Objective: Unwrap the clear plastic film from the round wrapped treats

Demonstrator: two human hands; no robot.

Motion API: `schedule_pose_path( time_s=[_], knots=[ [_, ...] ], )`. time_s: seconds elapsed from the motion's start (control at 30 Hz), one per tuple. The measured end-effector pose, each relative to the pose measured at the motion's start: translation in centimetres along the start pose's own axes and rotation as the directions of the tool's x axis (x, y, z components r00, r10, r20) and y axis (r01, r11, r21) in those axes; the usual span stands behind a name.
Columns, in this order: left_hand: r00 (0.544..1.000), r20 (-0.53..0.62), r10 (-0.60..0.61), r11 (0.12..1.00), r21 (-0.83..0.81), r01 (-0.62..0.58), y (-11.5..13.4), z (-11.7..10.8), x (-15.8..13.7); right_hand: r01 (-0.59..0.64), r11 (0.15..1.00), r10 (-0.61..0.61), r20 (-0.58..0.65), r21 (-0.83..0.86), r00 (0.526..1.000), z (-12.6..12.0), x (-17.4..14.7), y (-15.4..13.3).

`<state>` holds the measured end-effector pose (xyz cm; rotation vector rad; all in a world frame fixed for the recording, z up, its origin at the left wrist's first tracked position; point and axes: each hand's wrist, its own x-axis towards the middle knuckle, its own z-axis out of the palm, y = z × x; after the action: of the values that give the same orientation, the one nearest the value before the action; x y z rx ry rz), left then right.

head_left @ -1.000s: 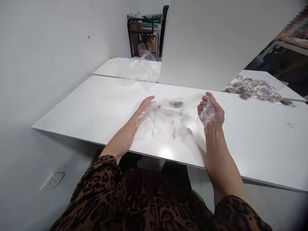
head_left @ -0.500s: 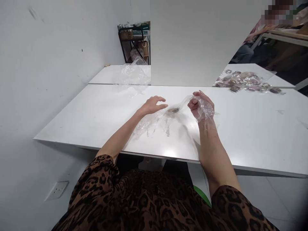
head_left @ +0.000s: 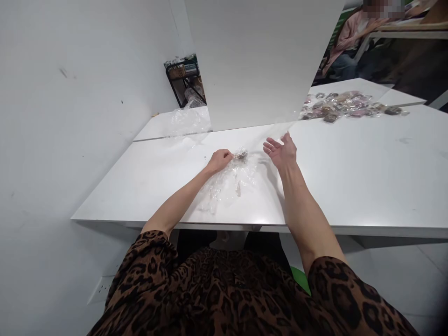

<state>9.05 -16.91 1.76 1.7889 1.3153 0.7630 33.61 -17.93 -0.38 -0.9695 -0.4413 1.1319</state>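
My left hand (head_left: pixel 220 160) is closed in a pinch at the left edge of a small dark-brown item wrapped in clear plastic (head_left: pixel 241 156). What exactly is inside the wrapping is too small to tell. Crumpled clear plastic film (head_left: pixel 224 186) lies on the white table below it, towards me. Above the table and to the right, my right hand (head_left: pixel 283 153) is open with its fingers spread. A blurred strip of clear film (head_left: pixel 275 131) stretches just beyond its fingertips; whether they touch is unclear.
Several small plastic-wrapped pieces (head_left: pixel 345 105) are heaped at the back right. Loose clear plastic (head_left: pixel 187 122) lies at the back left. A white upright panel (head_left: pixel 259 60) stands behind the table (head_left: pixel 367 177). Beyond it are a black shelf rack (head_left: pixel 173 84) and a seated person (head_left: pixel 350 32).
My left hand has closed at the wrapped item, which was beside its open fingers. My right hand, earlier closed with film around it, has opened, and the film has come off the wrist. The view has tilted.
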Motion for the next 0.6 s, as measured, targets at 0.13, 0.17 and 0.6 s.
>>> schedule_pose_path(
  time_s=[0.13,0.17,0.6],
  knots=[
    [0.978,-0.102,-0.181,0.962,-0.223,0.155,-1.4,0.0,-0.9,-0.027,0.959,-0.008,-0.124,-0.281,0.992,0.0,-0.1,0.4],
    [0.970,-0.128,-0.205,0.955,-0.244,0.170,-1.7,0.2,-1.1,-0.010,0.924,-0.027,-0.090,-0.382,0.996,0.1,-0.5,0.4],
    [0.931,-0.250,-0.267,0.881,-0.456,0.130,-3.4,1.7,-3.8,0.208,0.860,-0.051,0.327,-0.465,0.944,3.3,-5.6,2.7]
  ],
)
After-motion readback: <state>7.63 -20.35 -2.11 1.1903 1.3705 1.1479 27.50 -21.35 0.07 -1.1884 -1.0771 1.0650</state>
